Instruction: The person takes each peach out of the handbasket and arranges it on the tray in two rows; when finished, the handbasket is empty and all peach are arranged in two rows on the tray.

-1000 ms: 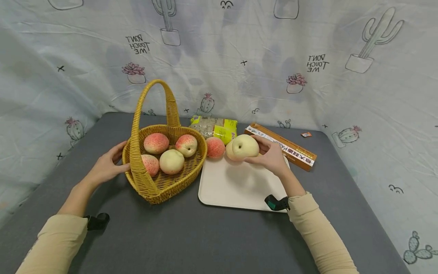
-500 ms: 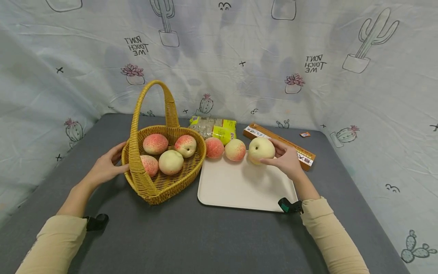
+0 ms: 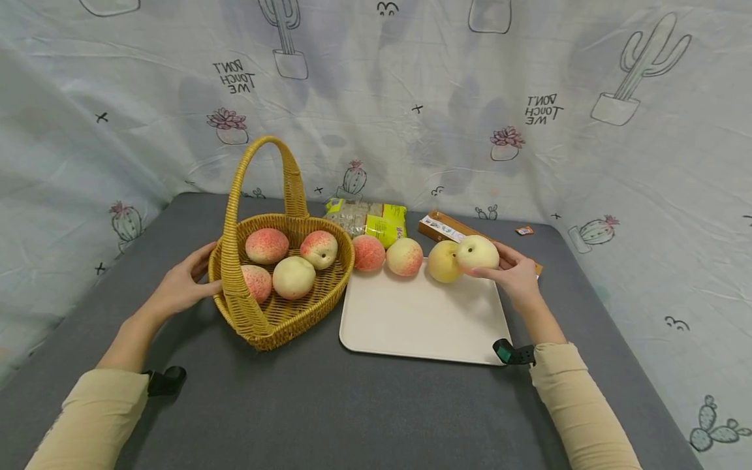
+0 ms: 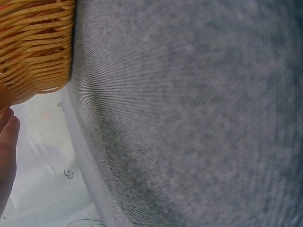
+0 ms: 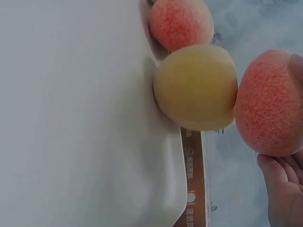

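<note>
In the head view my right hand (image 3: 517, 277) holds a peach (image 3: 478, 253) between thumb and fingers over the tray's far right part. This peach looks pale from the head and red (image 5: 270, 104) in the right wrist view. Just left of it a yellow peach (image 3: 443, 262) sits on the cream tray (image 3: 411, 320), overlapped by the held one. Further left along the far edge are a blushed peach (image 3: 405, 256) and a red peach (image 3: 369, 253). My left hand (image 3: 183, 282) touches the outer left side of the wicker basket (image 3: 305, 320), its fingers fairly straight.
Several peaches, one of them pale (image 3: 294, 277), lie in the basket under its tall handle (image 3: 239, 196). Behind the tray are a yellow-and-clear packet (image 3: 367, 219) and a long brown box (image 3: 446, 228), partly hidden by the right hand. A small orange sachet (image 3: 525, 230) lies at back right.
My right hand has carried the held peach rightward along the tray's far side. The blushed and yellow peaches behind it have come into view. The left hand and basket stay put.
</note>
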Tool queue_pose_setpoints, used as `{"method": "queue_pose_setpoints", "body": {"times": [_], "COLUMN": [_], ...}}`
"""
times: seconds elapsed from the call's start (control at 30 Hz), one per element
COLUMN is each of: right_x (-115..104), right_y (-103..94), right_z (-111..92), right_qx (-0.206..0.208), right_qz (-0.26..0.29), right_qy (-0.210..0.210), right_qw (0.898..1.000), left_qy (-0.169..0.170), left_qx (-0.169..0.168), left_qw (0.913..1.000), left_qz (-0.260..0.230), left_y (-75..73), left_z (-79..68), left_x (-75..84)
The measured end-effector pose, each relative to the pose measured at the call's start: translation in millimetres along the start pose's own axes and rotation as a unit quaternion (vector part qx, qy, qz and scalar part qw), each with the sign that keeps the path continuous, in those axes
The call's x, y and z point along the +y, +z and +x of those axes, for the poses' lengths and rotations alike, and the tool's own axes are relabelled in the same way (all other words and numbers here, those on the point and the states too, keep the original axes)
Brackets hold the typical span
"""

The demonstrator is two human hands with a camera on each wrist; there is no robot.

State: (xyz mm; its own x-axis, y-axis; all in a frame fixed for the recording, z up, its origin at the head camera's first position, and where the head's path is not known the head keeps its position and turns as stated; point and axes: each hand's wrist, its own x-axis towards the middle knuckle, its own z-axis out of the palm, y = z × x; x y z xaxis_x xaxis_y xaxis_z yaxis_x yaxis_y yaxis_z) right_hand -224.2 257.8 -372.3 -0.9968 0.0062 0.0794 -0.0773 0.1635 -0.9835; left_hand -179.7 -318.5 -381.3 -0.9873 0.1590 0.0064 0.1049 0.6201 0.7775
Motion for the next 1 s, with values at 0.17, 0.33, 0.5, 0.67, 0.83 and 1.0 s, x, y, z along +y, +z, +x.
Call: {"method": "queue_pose_setpoints", "body": {"times": [0.17, 0.33, 0.5, 0.67, 0.83, 1.0], "right_x": [1, 0, 9, 22, 31, 36], "right_y": [-9.0, -15.1, -18.6, -19.8, -18.9, -15.2], "right_z": [2, 4, 7, 8, 9, 11], "right_qx": [0.051, 0.072, 0.075, 0.081, 0.076, 0.071], "right_qz": [0.012, -0.002, -0.055, -0.115, -0.163, -0.184], "right_qy": [0.027, 0.039, 0.063, 0.084, 0.092, 0.069], "right_qw": [0.998, 0.997, 0.994, 0.987, 0.979, 0.978], "left_qy": [0.0, -0.005, -0.008, -0.008, -0.004, -0.005], "left_qx": [-0.005, -0.005, -0.005, -0.006, -0.009, -0.009], "left_qw": [1.0, 1.0, 1.0, 0.9999, 1.0, 0.9999], "left_qz": [0.001, 0.002, 0.003, 0.004, 0.0, -0.003], "left_y": [-0.1, -0.2, -0.2, -0.1, -0.2, -0.5], "left_z": [1.3, 2.4, 2.8, 3.2, 2.8, 2.6], "left_x": [0.9, 0.4, -0.6, -1.0, -1.8, -1.0]}}
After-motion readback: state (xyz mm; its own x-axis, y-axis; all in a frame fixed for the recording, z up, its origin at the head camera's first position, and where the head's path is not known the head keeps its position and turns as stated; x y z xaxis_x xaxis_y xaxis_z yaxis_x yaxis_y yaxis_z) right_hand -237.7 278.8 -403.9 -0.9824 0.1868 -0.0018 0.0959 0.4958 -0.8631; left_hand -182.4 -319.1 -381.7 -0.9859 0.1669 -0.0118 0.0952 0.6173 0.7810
